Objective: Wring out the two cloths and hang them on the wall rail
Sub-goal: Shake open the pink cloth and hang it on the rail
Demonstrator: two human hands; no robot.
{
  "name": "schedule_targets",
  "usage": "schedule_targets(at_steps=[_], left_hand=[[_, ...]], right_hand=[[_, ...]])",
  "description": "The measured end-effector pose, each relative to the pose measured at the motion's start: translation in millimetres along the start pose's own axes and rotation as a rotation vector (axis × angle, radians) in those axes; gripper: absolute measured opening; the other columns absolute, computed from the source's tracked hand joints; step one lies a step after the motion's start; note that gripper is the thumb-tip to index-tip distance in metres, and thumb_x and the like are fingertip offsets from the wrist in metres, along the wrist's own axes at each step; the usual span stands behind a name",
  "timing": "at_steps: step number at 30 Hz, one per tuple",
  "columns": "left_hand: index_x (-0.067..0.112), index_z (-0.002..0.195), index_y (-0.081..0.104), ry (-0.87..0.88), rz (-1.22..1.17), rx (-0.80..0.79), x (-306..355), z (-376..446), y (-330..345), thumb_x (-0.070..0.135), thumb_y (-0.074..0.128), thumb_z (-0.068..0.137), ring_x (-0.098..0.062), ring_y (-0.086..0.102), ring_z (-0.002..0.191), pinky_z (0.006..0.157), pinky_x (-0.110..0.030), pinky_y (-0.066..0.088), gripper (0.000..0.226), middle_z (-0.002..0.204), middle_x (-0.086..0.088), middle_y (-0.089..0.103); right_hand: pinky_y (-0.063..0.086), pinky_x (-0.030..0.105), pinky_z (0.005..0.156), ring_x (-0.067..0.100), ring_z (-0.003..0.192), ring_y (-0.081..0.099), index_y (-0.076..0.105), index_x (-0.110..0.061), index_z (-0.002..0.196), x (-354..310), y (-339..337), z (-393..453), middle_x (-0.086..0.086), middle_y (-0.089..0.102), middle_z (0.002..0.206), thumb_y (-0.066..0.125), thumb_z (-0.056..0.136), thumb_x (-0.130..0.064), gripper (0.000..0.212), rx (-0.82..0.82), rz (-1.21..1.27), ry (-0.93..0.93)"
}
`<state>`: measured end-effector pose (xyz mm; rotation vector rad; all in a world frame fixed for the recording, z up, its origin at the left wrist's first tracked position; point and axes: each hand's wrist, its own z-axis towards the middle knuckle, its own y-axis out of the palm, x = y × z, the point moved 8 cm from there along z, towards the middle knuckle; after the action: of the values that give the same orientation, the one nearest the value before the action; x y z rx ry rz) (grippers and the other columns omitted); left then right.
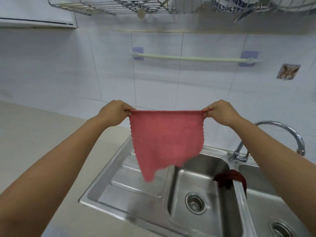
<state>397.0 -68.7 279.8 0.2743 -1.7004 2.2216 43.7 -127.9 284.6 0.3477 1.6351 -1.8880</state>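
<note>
A pink cloth (165, 139) hangs spread out flat in the air above the sink. My left hand (114, 112) pinches its top left corner and my right hand (220, 112) pinches its top right corner, so the top edge is stretched straight. A dark red cloth (229, 178) lies bunched over the divider between the two sink bowls. The pale wall rail (193, 58) runs across the tiled wall above and behind the pink cloth, with nothing hanging on it.
A steel double sink (136, 183) with a ribbed drainboard on the left sits in a beige counter (34, 134). A curved chrome tap (282, 132) stands at the right. Wire dish racks (111, 6) hang overhead. A small picture hook (288, 71) is stuck on the tiles.
</note>
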Motion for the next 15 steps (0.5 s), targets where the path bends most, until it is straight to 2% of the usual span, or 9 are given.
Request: schedule_targets(at_steps=[3,6,9,10,13,15], left_hand=[[0.03,0.111,0.072,-0.002,0.024,0.017,0.7,1.7,-3.5,0.012,0.053,0.093,-0.015,0.062,0.108,0.093,-0.039,0.052,0.031,0.114,0.01,0.071],[0.028,0.108,0.073,-0.01,0.037,0.102,5.3,6.7,-10.3,0.012,0.05,0.091,-0.018,0.063,0.102,0.086,-0.036,0.053,0.032,0.11,0.007,0.072],[0.027,0.102,0.074,-0.071,-0.044,0.222,5.7,22.0,-27.6,0.014,0.05,0.087,-0.019,0.063,0.101,0.086,-0.036,0.053,0.032,0.109,0.007,0.072],[0.028,0.1,0.074,-0.098,-0.074,0.247,5.5,27.9,-32.6,0.014,0.05,0.085,-0.019,0.064,0.1,0.085,-0.037,0.054,0.032,0.107,0.007,0.072],[0.028,0.098,0.075,-0.169,-0.078,0.306,4.9,42.3,-44.3,0.014,0.051,0.084,-0.02,0.066,0.093,0.079,-0.036,0.056,0.031,0.101,0.005,0.074],[0.024,0.098,0.076,-0.2,-0.095,0.326,2.3,51.4,-51.1,0.013,0.055,0.085,-0.02,0.065,0.089,0.077,-0.034,0.055,0.027,0.096,0.003,0.074]], right_hand=[[0.043,0.024,0.085,0.013,0.094,0.063,0.077,-0.014,0.102,-1.7,1.1,0.1,0.001,0.075,0.098,0.068,0.084,-0.008,0.021,-0.029,-0.011,0.016],[0.051,0.027,0.086,0.02,0.089,0.07,0.078,-0.015,0.092,-3.5,0.2,1.4,0.003,0.076,0.088,0.067,0.081,-0.003,0.02,-0.023,0.176,0.038],[0.048,0.017,0.066,0.017,0.079,0.068,0.076,-0.011,0.093,-11.1,-1.8,9.8,0.004,0.074,0.087,0.066,0.082,-0.003,0.017,-0.024,0.329,0.088],[0.045,0.018,0.063,0.016,0.078,0.065,0.075,-0.009,0.094,-13.9,-2.4,13.8,0.005,0.072,0.088,0.066,0.083,-0.004,0.015,-0.01,0.347,0.109],[0.04,0.025,0.06,0.016,0.072,0.054,0.071,-0.005,0.09,-16.4,-9.4,25.7,0.006,0.065,0.083,0.067,0.083,-0.006,0.009,0.081,0.415,0.189],[0.036,0.023,0.055,0.013,0.064,0.046,0.068,-0.007,0.085,-14.1,-15.2,33.2,0.004,0.059,0.078,0.067,0.082,-0.006,0.003,0.102,0.485,0.259]])
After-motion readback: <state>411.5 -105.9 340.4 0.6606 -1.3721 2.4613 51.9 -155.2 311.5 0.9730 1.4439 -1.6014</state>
